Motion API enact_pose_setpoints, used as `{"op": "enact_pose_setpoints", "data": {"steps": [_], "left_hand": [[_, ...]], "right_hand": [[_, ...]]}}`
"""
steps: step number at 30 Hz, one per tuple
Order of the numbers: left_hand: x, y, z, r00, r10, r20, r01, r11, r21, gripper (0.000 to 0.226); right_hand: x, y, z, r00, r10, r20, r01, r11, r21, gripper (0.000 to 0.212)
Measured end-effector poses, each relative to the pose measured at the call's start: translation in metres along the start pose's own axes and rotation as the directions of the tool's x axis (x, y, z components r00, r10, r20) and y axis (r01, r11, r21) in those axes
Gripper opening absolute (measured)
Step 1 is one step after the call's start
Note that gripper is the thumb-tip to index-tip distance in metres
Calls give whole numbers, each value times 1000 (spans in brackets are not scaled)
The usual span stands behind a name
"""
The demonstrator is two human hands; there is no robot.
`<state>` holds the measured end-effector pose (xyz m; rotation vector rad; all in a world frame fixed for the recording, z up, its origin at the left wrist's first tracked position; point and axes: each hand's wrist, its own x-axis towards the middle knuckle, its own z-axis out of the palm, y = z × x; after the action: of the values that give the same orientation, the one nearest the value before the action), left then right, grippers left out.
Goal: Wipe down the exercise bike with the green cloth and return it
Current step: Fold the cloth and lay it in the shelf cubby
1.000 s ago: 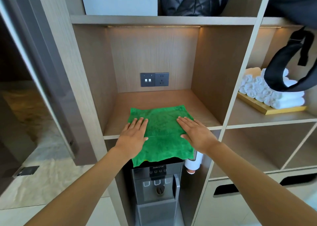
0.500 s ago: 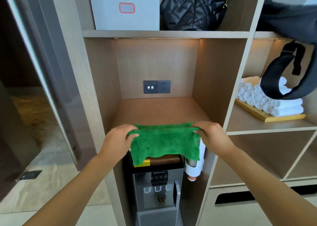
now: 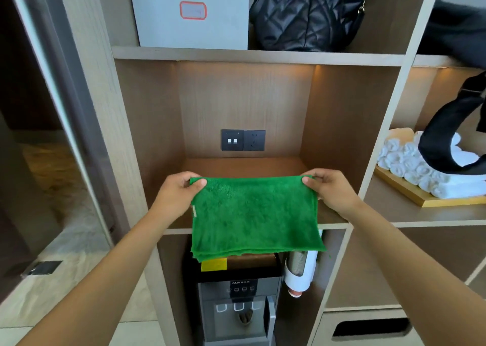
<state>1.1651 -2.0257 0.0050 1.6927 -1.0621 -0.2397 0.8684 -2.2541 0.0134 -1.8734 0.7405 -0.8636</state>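
A folded green cloth point(image 3: 253, 216) hangs in front of the wooden shelf point(image 3: 244, 165) of an open cubby. My left hand point(image 3: 178, 194) pinches its top left corner. Its top right corner is pinched by my right hand point(image 3: 331, 190). The cloth is stretched flat between the two hands, and its lower edge droops past the shelf's front edge. No exercise bike is in view.
A water dispenser point(image 3: 238, 303) and a cup holder point(image 3: 299, 274) sit in the cubby below. Rolled white towels point(image 3: 410, 166) lie on a tray to the right, under a black strap point(image 3: 452, 135). A grey box point(image 3: 192, 11) and a black bag point(image 3: 307, 11) stand on the shelf above. A socket plate point(image 3: 243, 140) is on the back wall.
Both hands went from pressing flat on the cloth on the shelf to pinching its top corners. The cloth has been lifted off the shelf and now hangs between them.
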Motion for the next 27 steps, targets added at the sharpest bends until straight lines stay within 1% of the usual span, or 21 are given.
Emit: {"op": "enact_pose_setpoints", "data": {"steps": [1, 2, 3, 4, 5, 7, 8, 9, 10, 12, 13, 14, 18, 20, 23, 25, 27], "left_hand": [[10, -3, 7, 999, -37, -27, 40, 994, 104, 7], [18, -4, 14, 997, -46, -67, 62, 964, 257, 15], [21, -4, 19, 995, -23, -98, 61, 911, 407, 24], [21, -2, 26, 994, 30, -105, 25, 870, 493, 31], [19, 0, 35, 995, 82, -62, -38, 853, 521, 34], [11, 4, 56, 981, 140, 138, -191, 847, 496, 36], [5, 5, 69, 960, 120, 252, -232, 845, 482, 39], [-1, 4, 80, 935, 78, 347, -254, 829, 498, 43], [-6, 1, 88, 912, 35, 409, -275, 791, 546, 47], [-11, -5, 94, 889, -37, 456, -296, 714, 635, 52], [-11, -7, 93, 883, -62, 464, -291, 704, 648, 53], [-9, -9, 92, 878, -77, 472, -287, 705, 648, 53], [5, -15, 95, 869, -125, 478, -269, 691, 671, 56], [18, -20, 98, 873, -150, 465, -251, 679, 690, 56], [43, -25, 106, 886, -174, 430, -219, 662, 717, 57], [58, -28, 113, 892, -192, 410, -193, 659, 727, 57], [69, -30, 118, 897, -209, 389, -165, 658, 735, 57]], "right_hand": [[13, 4, 5, 999, 31, -37, -33, 997, -70, 13], [24, 7, 10, 996, 41, -81, -55, 980, -190, 14], [32, 8, 13, 993, 20, -118, -58, 942, -331, 18], [35, 8, 18, 991, -23, -129, -38, 892, -451, 24], [35, 7, 25, 992, -70, -101, 8, 856, -517, 28], [25, 10, 46, 992, -120, 47, 125, 807, -577, 28], [18, 14, 58, 982, -118, 146, 182, 785, -592, 30], [11, 22, 71, 966, -92, 240, 223, 765, -604, 37], [5, 30, 81, 948, -61, 311, 256, 727, -638, 46], [-2, 45, 93, 925, -21, 379, 313, 605, -732, 64], [-1, 50, 94, 921, -8, 389, 322, 577, -751, 70], [3, 53, 93, 918, 5, 396, 323, 571, -755, 74], [34, 57, 91, 874, 65, 482, 356, 590, -725, 82], [56, 58, 89, 851, 74, 520, 379, 600, -705, 81], [87, 56, 85, 834, 51, 550, 421, 585, -693, 76], [100, 51, 82, 843, 9, 538, 437, 572, -695, 73], [105, 46, 78, 870, -62, 488, 442, 534, -721, 65]]}}
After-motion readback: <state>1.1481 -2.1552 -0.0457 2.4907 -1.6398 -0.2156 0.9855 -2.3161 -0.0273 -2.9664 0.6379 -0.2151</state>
